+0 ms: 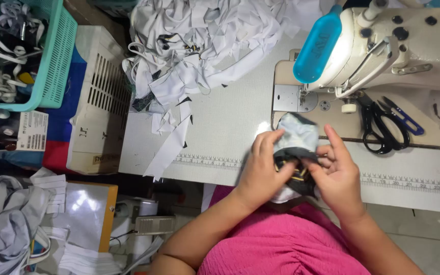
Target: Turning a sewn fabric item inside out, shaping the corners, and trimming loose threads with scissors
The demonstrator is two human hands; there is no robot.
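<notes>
Hands: left, right; one garment piece; two scissors

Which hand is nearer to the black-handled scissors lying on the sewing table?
Right. The right hand grips the folded white-and-black fabric piece just left of and below the black-handled scissors; the left hand holds the fabric's far side, farther away.
</notes>
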